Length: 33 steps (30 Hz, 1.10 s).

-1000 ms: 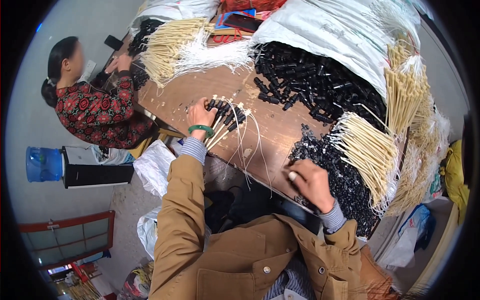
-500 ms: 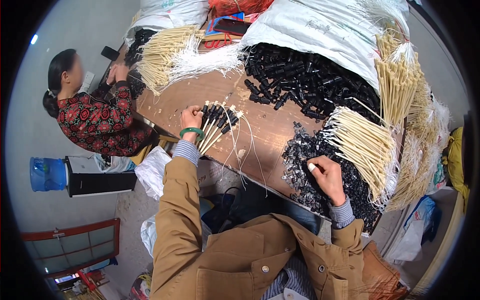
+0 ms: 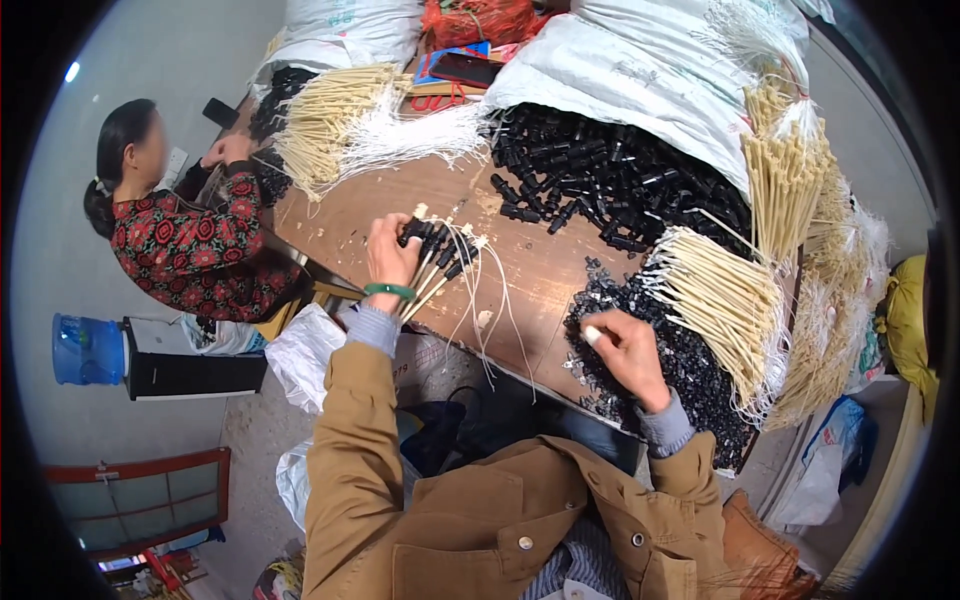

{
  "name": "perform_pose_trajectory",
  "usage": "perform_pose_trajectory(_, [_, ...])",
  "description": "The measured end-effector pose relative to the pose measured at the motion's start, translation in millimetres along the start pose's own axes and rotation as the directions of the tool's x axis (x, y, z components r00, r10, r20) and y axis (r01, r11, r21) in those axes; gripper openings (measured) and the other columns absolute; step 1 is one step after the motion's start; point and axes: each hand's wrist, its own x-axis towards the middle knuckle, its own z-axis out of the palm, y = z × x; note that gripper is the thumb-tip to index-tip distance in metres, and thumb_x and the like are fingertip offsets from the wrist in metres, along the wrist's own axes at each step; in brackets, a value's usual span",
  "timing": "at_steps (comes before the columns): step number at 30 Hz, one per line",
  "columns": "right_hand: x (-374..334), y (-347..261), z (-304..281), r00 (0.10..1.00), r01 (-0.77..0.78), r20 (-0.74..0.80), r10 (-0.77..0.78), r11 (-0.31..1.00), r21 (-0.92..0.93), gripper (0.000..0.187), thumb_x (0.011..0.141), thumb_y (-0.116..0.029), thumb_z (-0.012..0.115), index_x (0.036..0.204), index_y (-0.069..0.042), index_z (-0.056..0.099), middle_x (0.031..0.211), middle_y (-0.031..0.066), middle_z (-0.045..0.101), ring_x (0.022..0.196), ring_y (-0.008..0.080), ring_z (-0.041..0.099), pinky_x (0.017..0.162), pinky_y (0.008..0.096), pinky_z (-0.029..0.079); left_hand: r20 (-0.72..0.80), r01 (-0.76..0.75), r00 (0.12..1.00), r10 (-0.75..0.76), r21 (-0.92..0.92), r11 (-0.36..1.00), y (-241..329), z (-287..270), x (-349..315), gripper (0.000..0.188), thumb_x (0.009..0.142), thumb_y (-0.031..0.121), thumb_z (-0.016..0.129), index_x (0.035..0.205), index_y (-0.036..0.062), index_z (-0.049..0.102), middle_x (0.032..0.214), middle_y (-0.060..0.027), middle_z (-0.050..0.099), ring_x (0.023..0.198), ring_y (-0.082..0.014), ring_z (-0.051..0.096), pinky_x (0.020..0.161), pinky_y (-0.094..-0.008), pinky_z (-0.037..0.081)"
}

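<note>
My left hand (image 3: pixel 392 255), with a green bangle at its wrist, is closed on a black plastic fitting (image 3: pixel 411 231) that has a pale end. Next to it, several pale sticks with black fittings (image 3: pixel 455 262) lie fanned out at the table's front edge, their white strings trailing over it. My right hand (image 3: pixel 630 362) hovers at the heap of small dark plastic clips (image 3: pixel 700 398), fingers curled and a white cover on one fingertip. Whatever is in its pinch is too small to make out.
Black fittings (image 3: pixel 600 165) spill from a white woven sack (image 3: pixel 640 70). Stick bundles with white strings lie at right (image 3: pixel 715 300) and back left (image 3: pixel 335 120). A phone (image 3: pixel 465 69) rests at the back. Another person (image 3: pixel 190 220) works at the table's left end.
My left hand has closed over a black fitting at the left of the fan. My right hand has shifted a little left over the clips. The view has tilted slightly.
</note>
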Motion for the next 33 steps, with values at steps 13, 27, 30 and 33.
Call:
perform_pose_trajectory(13, [39, -3, 25, 0.967, -0.184, -0.009, 0.255, 0.719, 0.67, 0.012, 0.084, -0.003, 0.06, 0.093, -0.002, 0.068, 0.07, -0.0019, 0.061, 0.053, 0.006, 0.04, 0.049, 0.018, 0.032, 0.034, -0.51, 0.83, 0.557, -0.357, 0.782, 137, 25, -85, 0.032, 0.067, -0.002, 0.059, 0.099, 0.0032, 0.061, 0.092, -0.0078, 0.062, 0.076, -0.0235, 0.058, 0.069, -0.0295, 0.047])
perform_pose_trajectory(27, [26, -13, 45, 0.979, 0.024, -0.205, 0.019, 0.979, 0.202, 0.008, 0.087, -0.008, 0.059, 0.086, -0.003, 0.066, 0.061, -0.0012, 0.054, 0.051, 0.0082, 0.042, 0.047, 0.0218, 0.034, 0.029, -0.529, 0.838, 0.544, -0.201, 0.825, 124, 8, -81, 0.029, 0.068, 0.003, 0.06, 0.096, 0.0054, 0.064, 0.087, -0.0063, 0.064, 0.072, -0.0236, 0.058, 0.066, -0.0301, 0.048])
perform_pose_trajectory(30, [30, -7, 48, 0.993, -0.115, 0.071, 0.093, 0.886, 0.45, 0.01, 0.09, -0.009, 0.058, 0.09, -0.003, 0.066, 0.062, -0.0016, 0.054, 0.051, 0.0081, 0.04, 0.047, 0.0215, 0.032, 0.072, -0.474, 0.864, 0.498, -0.211, 0.855, 106, -1, -75, 0.03, 0.067, 0.003, 0.06, 0.097, 0.006, 0.065, 0.087, -0.0063, 0.065, 0.071, -0.024, 0.059, 0.067, -0.0307, 0.048])
perform_pose_trajectory(33, [29, -6, 51, 0.982, -0.171, 0.158, 0.101, 0.83, 0.531, 0.013, 0.09, -0.009, 0.058, 0.098, -0.003, 0.067, 0.066, -0.0004, 0.057, 0.052, 0.0078, 0.042, 0.048, 0.0213, 0.034, 0.044, -0.356, 0.927, 0.373, -0.212, 0.91, 75, -6, -52, 0.031, 0.068, 0.003, 0.06, 0.098, 0.0063, 0.065, 0.09, -0.0068, 0.067, 0.073, -0.0255, 0.06, 0.068, -0.0317, 0.049])
